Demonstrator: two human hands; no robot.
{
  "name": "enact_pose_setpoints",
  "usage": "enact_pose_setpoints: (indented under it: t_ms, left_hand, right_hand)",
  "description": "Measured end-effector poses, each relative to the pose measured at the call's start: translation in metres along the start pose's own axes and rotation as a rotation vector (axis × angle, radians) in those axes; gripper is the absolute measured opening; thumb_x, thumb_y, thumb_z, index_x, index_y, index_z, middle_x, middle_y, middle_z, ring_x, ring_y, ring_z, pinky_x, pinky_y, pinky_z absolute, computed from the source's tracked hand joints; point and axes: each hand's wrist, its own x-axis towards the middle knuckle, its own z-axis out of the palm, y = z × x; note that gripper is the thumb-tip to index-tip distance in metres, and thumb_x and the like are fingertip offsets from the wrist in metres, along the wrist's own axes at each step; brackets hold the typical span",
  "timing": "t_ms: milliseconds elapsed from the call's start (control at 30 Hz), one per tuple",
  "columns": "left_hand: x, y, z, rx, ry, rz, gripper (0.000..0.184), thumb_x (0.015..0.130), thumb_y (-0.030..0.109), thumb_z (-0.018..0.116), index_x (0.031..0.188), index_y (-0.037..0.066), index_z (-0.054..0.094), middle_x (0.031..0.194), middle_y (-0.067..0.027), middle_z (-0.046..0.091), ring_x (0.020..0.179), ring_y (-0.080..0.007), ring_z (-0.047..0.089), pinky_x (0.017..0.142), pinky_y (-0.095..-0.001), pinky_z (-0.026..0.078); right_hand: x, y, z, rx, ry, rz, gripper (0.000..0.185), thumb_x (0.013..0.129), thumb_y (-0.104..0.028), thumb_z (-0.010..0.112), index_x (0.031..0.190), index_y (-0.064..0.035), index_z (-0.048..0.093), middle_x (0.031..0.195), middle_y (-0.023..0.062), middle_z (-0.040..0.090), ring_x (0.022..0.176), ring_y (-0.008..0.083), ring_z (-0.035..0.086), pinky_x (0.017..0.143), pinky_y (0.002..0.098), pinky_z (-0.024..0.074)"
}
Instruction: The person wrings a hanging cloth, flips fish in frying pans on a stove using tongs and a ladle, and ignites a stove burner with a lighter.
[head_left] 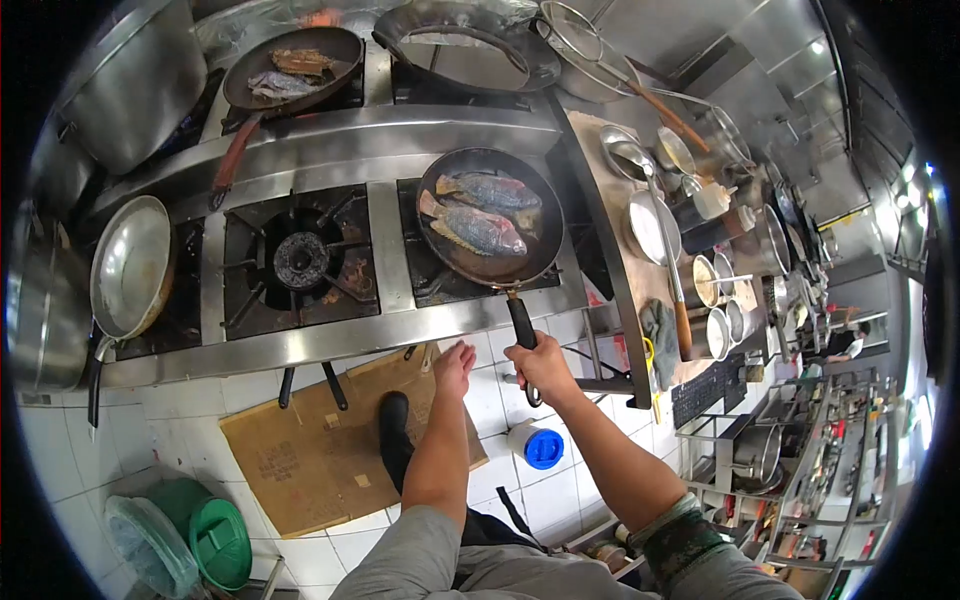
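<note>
My right hand point(543, 368) is wrapped around the black handle point(521, 326) of a frying pan point(545, 255). The pan sits on the front right burner. Two whole fish lie in it side by side, the nearer fish point(478, 228) dark with a reddish head and tail, the farther fish point(490, 190) similar. My left hand point(455, 370) hangs just below the stove's front edge point(340, 338), holding nothing, with its fingers loosely bent and slightly apart.
Behind, a second pan point(345, 85) holds browned fish pieces, beside a large wok point(540, 65). Another pan point(130, 265) rests at left. Ladles and bowls crowd the right counter point(600, 180). On the floor are cardboard point(300, 450), a blue-lidded tub point(543, 449) and a green bin point(220, 545).
</note>
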Motion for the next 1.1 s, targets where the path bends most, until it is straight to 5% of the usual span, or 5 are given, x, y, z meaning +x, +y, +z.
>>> enact_pose_setpoints:
  t_ms: [333, 467, 633, 700, 1100]
  left_hand:
    - [-0.122, 0.062, -0.154, 0.901, 0.245, -0.133, 0.026, 0.089, 0.020, 0.057, 0.101, -0.002, 0.060, 0.090, -0.0126, 0.061, 0.075, -0.0224, 0.063, 0.067, -0.0309, 0.054]
    - [-0.147, 0.121, -0.318, 1.597, 0.368, -0.085, 0.025, 0.082, 0.019, 0.059, 0.096, -0.002, 0.061, 0.076, -0.0169, 0.058, 0.060, -0.0247, 0.059, 0.058, -0.0372, 0.048]
    - [-0.264, 0.174, -0.360, 1.288, 0.467, -0.061, 0.023, 0.086, 0.025, 0.057, 0.101, 0.008, 0.058, 0.074, -0.0078, 0.058, 0.061, -0.0235, 0.056, 0.052, -0.0388, 0.047]
    - [-0.295, 0.180, -0.354, 1.240, 0.508, -0.135, 0.028, 0.086, 0.025, 0.056, 0.108, 0.008, 0.057, 0.076, -0.0088, 0.059, 0.065, -0.0256, 0.058, 0.054, -0.0403, 0.047]
    - [-0.333, 0.186, -0.306, 1.792, -0.103, -0.178, 0.026, 0.086, 0.028, 0.060, 0.093, 0.004, 0.065, 0.069, -0.0049, 0.059, 0.059, -0.0167, 0.056, 0.054, -0.0312, 0.047]
  right_hand:
    - [-0.059, 0.060, -0.063, 0.148, 0.031, -0.042, 0.051, 0.088, -0.041, 0.061, 0.112, 0.0033, 0.057, 0.090, 0.0105, 0.065, 0.069, 0.0126, 0.061, 0.056, 0.0240, 0.0489]
    - [-0.100, 0.295, -0.117, -0.118, 0.116, 0.014, 0.045, 0.090, -0.039, 0.058, 0.100, 0.0043, 0.063, 0.083, 0.0115, 0.066, 0.067, 0.0147, 0.062, 0.058, 0.0258, 0.0507]
    - [-0.278, 0.463, -0.149, -0.386, 0.049, 0.806, 0.042, 0.089, -0.040, 0.057, 0.072, -0.0020, 0.060, 0.063, 0.0111, 0.063, 0.050, 0.0227, 0.063, 0.046, 0.0394, 0.0512]
    - [-0.323, 0.532, -0.146, -0.265, -0.129, 0.667, 0.039, 0.089, -0.035, 0.058, 0.078, 0.0018, 0.061, 0.062, 0.0138, 0.062, 0.048, 0.0237, 0.062, 0.044, 0.0389, 0.0527]
    - [-0.274, 0.465, -0.074, 0.409, 0.152, 0.434, 0.023, 0.089, -0.024, 0.056, 0.095, -0.0014, 0.058, 0.079, 0.0113, 0.063, 0.061, 0.0217, 0.064, 0.048, 0.0340, 0.0520]
